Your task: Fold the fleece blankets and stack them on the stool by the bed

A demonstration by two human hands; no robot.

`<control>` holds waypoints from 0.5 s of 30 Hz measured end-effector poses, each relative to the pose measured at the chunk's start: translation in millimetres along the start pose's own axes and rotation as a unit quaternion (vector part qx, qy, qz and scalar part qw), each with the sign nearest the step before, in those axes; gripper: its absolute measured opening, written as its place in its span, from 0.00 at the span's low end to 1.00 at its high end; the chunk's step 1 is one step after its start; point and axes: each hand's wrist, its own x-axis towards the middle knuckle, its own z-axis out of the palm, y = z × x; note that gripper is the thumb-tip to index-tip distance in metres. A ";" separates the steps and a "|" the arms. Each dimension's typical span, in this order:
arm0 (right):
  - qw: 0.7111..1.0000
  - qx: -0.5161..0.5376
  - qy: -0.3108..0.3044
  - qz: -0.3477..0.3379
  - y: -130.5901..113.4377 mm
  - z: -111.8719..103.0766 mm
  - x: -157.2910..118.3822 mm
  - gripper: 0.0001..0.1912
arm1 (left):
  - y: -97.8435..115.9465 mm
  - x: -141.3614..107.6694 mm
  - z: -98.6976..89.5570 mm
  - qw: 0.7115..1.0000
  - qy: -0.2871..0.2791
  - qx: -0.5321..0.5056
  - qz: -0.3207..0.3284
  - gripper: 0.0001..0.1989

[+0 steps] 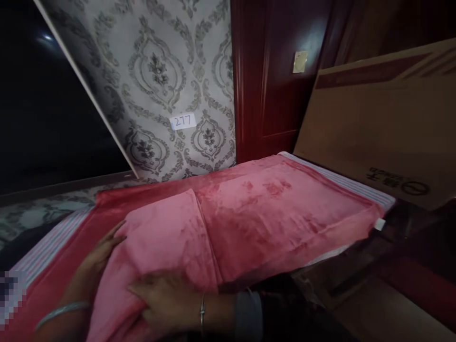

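Two bare hands are at the near left part of a pink blanket point(256, 237). The right hand point(166, 299), with a thin bracelet point(203, 311) at its wrist and a grey cuff point(248, 314) behind, lies over the folded part; it is blurred, and I cannot tell whether its grip is clenched on the cloth. The left hand point(107, 247), wearing a wider bangle point(63, 311), has its fingers reaching along the left edge of that fold, touching it; whether its grip pinches any fabric cannot be told either.

The folded part point(160, 228) lies over the left of the blanket, its straight edge running across the darker pink pile. Striped cloth point(53, 244) shows under the blanket at the left and again along the right end, where a small white tag point(379, 224) sticks out at the corner. Beyond that end leans brown cardboard point(381, 123) with dark print. Farther back are patterned wallpaper point(160, 71) with a paper label point(183, 121) reading 277, a dark red panel point(278, 95) bearing a pale square plate point(299, 62), and, at left, a large black panel point(53, 104) with a light edge.
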 end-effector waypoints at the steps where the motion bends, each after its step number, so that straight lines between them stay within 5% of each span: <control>1: 1.000 -0.002 -0.003 -0.008 -1.7 2.9 0.0 0.26 | -3.7 -1.0 -1.8 0.998 -0.014 -0.051 -0.025 0.42; 8: 0.998 -0.036 0.037 -0.032 -7.8 -0.7 2.2 0.30 | 28.5 7.7 -11.2 0.996 0.042 0.035 0.070 0.36; 13: 0.988 -0.091 -0.073 -0.099 5.4 1.7 -6.8 0.28 | 10.2 10.7 -10.1 0.998 -0.028 0.046 -0.024 0.39; 15: 0.985 -0.077 -0.085 -0.126 13.9 -11.2 -12.7 0.25 | 4.5 13.0 -13.4 0.996 -0.018 0.083 -0.014 0.38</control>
